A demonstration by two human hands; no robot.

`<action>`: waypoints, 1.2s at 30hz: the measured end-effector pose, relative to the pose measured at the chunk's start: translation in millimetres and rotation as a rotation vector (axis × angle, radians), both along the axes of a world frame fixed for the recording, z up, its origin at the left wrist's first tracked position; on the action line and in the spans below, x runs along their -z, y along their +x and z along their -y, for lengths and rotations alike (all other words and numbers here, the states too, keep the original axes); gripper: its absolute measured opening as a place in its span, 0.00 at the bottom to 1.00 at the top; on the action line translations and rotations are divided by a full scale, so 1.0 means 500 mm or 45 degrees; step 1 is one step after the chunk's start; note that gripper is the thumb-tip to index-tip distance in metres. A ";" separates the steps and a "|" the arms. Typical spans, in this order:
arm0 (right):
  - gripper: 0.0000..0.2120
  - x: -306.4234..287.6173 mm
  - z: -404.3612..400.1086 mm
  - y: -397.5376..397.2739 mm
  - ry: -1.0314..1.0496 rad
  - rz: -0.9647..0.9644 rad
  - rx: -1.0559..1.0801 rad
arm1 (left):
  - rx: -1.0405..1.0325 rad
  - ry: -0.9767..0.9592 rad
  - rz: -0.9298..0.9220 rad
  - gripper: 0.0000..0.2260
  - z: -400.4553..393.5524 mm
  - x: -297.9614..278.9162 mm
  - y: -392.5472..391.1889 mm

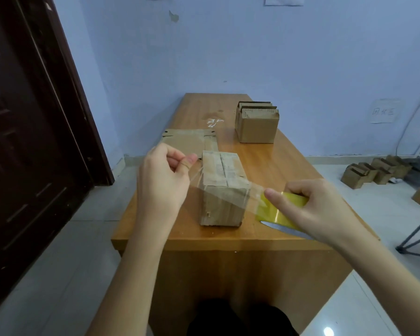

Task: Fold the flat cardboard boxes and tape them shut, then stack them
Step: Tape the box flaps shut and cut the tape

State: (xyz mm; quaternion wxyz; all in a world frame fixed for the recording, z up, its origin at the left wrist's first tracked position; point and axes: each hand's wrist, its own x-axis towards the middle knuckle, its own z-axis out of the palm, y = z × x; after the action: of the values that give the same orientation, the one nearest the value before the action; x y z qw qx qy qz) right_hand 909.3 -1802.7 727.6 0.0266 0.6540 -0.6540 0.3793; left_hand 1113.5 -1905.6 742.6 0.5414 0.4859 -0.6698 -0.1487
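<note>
folded box (pixel 222 190) upright near my end of the wooden worktop (pixel 289 163), seam up. my left hand (pixel 164 175) pinches the clear tape (pixel 228 192) end, right hand (pixel 310 207) grips the yellow roll (pixel 277 207). blue walls, dark door (pixel 22 141) left.

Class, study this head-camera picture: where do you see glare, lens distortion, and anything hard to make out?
Head view: glare on the yellow tape roll in the right hand and on the floor tile at the bottom; wide-angle bending bows the door frame; the clear tape strip stretched from the left hand across the box is nearly invisible; overall soft, bluish light.
</note>
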 end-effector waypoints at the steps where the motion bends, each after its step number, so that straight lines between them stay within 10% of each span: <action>1: 0.35 -0.014 -0.001 -0.001 0.041 0.019 0.021 | -0.004 0.005 0.001 0.08 0.000 0.001 0.005; 8: 0.34 0.009 0.019 -0.034 0.142 0.787 -0.111 | 0.012 0.178 -0.203 0.07 0.024 0.035 0.028; 16: 0.22 -0.026 0.020 -0.045 0.180 0.018 0.198 | -0.005 0.110 -0.160 0.07 0.019 0.055 -0.001; 23: 0.41 -0.083 0.062 -0.074 0.472 -0.040 0.198 | 0.099 0.309 -0.323 0.08 0.034 0.068 -0.011; 28: 0.25 -0.079 0.096 -0.074 0.504 -0.086 0.314 | 0.092 0.364 -0.365 0.07 0.046 0.070 -0.009; 36: 0.34 -0.066 0.131 -0.074 0.662 -0.214 0.360 | 0.113 0.448 -0.373 0.07 0.061 0.074 -0.002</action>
State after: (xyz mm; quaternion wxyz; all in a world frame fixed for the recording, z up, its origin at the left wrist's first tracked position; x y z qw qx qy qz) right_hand 872.4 -1868.1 760.6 -0.0352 0.5706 -0.8091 0.1362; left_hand 1112.4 -1936.3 705.3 0.5327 0.5163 -0.5685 -0.3557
